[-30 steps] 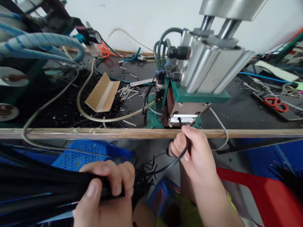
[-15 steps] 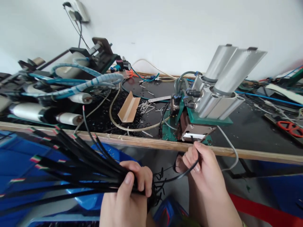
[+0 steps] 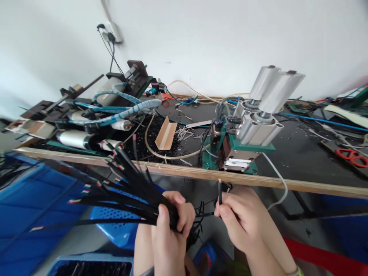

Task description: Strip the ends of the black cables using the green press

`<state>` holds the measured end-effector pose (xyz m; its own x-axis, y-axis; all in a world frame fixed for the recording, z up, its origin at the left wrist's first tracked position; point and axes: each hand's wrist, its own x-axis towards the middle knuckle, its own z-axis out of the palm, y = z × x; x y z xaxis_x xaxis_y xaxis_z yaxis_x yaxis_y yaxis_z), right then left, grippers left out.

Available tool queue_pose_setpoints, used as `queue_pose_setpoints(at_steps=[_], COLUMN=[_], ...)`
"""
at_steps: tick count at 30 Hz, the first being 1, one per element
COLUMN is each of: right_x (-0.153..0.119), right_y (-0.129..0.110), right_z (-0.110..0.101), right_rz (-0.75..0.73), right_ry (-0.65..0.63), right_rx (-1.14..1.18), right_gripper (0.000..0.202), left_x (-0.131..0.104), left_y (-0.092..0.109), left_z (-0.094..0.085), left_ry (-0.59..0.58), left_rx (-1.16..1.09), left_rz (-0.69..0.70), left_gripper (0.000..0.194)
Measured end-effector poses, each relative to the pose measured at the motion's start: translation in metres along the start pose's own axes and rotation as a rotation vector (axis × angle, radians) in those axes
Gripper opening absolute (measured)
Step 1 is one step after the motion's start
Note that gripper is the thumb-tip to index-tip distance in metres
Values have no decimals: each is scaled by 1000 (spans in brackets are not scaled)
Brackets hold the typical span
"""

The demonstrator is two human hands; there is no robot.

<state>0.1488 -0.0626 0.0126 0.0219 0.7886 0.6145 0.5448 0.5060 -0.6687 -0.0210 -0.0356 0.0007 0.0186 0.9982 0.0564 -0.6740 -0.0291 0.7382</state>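
Working at a long black-topped workbench (image 3: pixel 296 142), in front of a twin-cylinder pneumatic press (image 3: pixel 253 130) set by its front edge. Clasping in the left hand (image 3: pixel 174 226), with fingers and thumb wrapped round, a fanned bundle of black sheathed cables (image 3: pixel 140 195), to the left of the press and this side of the bench edge. Showing red, white and green cores (image 3: pixel 75 201) at most visible tips of the bundle, so probably stripped there; impossible to count what is left, with the ends beyond the left fist too tangled to read. Pinching in the right hand (image 3: pixel 241 218), between thumb and fingers, a single black cable (image 3: pixel 220 195), roughly upright and apart from the press. Poking up past those fingertips with coloured conductor ends (image 3: pixel 219 180) bared, so apparently stripped too.
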Motion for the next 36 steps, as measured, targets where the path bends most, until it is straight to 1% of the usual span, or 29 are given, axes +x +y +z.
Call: queue_pose_setpoints(at_steps=[2,4,5,7,9,10,11,13,15,17,18,21,23,25,27,28,29,30,32,34,36], right_x=[-1,-5,-7,-11,-12,-12,-12,-11,-9,-6,-4,-2,-1,1,8,14,20,27,41,51,54], right_y=[-2,2,7,21,40,50,59,72,76,70,65,46,33,19,3,-5,-13,-20,-32,-39,-44], right_z=[-1,1,4,12,21,25,29,32,31,26,22,8,0,-4,-3,0,4,9,21,31,38], right_rz=[-5,47,107,293,476,539,588,655,710,725,720,672,572,398,210,141,101,84,126,184,209], right_ry=[-17,-87,-151,-356,-555,-617,-649,-639,-619,-603,-598,-590,-535,-404,-248,-179,-119,-63,-41,-81,-106], right_rx=[-36,-48,-52,-99,-194,-251,-306,-400,-485,-535,-547,-548,-476,-326,-153,-82,-27,11,44,92,178], right_gripper=[46,48,51,54,49,44,40,38,41,42,42,49,54,51,39,31,26,24,26,31,34], left_x=[-1,-3,-4,-6,-8,-8,-8,-9,-9,-10,-11,-12,-12,-13,-13,-12,-12,-12,-12,-14,-16], left_y=[-1,-2,-1,3,8,11,13,14,9,0,-5,-16,-18,-17,-15,-15,-14,-14,-14,-15,-15], left_z=[-2,-3,-3,-3,-3,-2,-3,-4,-8,-12,-15,-20,-21,-21,-20,-20,-20,-19,-16,-12,-8], left_ry=[-39,-48,-47,-38,-27,-28,-31,-45,-51,-41,-52,-44,-23,13,25,24,21,25,60,104,149], left_rx=[12,16,22,39,51,53,49,39,28,6,-31,-21,-22,-41,-54,-55,-55,-56,-65,-78,-84], left_rz=[1,24,28,7,-36,-55,-60,-47,-34,-21,6,48,53,37,26,28,33,35,25,3,-18], left_gripper=[40,36,33,29,28,29,29,29,27,24,26,26,28,30,31,31,32,33,36,37,37])
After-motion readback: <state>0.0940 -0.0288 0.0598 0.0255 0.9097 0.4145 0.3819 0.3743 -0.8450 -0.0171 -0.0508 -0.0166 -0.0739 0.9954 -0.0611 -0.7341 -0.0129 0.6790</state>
